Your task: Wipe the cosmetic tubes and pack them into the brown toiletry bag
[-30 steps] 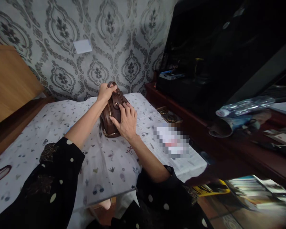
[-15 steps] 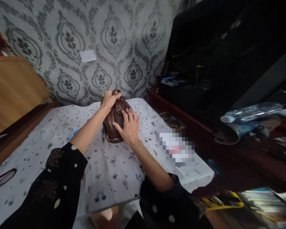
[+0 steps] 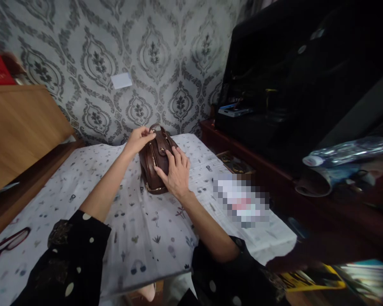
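Observation:
A dark brown handbag (image 3: 158, 163) with gold zips and a short top handle stands on the patterned tablecloth (image 3: 140, 229). At its upper left, near the handle's base and the far end of a zip, my left hand (image 3: 139, 139) is pinched closed. Whatever lies between that thumb and fingers is hidden. My right hand (image 3: 178, 173) rests on the near right side of the bag, fingers stretched out and slightly apart, thumb beside the zip.
Red-framed glasses (image 3: 11, 243) lie at the left, near a wooden cabinet (image 3: 22, 127). A blurred-out item (image 3: 242, 199) lies to the right on the cloth. Beyond it, a plastic bottle (image 3: 347, 153) rests before a large black screen (image 3: 290, 85). The patterned wall closes off the back.
My left hand has drawn back from the handle towards the left, and the handle now shows more. My right hand stays on the bag. The view has shifted slightly.

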`<state>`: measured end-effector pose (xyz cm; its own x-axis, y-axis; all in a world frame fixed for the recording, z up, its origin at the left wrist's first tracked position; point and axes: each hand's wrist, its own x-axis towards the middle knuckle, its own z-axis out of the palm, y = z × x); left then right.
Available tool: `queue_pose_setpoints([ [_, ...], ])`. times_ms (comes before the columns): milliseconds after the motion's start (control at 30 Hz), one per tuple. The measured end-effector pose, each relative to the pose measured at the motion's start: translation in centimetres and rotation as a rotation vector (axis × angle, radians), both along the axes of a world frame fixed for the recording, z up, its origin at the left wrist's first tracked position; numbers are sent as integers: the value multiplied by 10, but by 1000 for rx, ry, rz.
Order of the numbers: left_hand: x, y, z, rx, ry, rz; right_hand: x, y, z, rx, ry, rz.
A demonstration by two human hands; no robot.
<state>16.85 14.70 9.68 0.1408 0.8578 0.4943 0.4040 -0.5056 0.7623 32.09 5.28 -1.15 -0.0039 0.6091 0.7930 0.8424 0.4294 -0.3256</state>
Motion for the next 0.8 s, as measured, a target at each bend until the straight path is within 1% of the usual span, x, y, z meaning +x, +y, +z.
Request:
queue_pose_setpoints([
  [100,-10,-8,-7,-13,35,16,-1,0,0,6,4,-2],
  [200,-7,-15,-16,18,115,86,-2,-1,0,15,2,-12],
  [267,-1,-20,-22,85,206,183,-3,-1,-1,18,-6,-18],
  [367,10,-28,-28,200,340,366,-4,0,-2,22,-23,-24],
  [433,17,-31,-30,238,387,446,-5,0,-2,26,-32,-29],
  [567,25,-35,-32,264,406,487,-6,-1,-3,30,-32,-45],
  [800,23,-34,-34,252,285,498,-7,-1,-3,44,-18,-54],
])
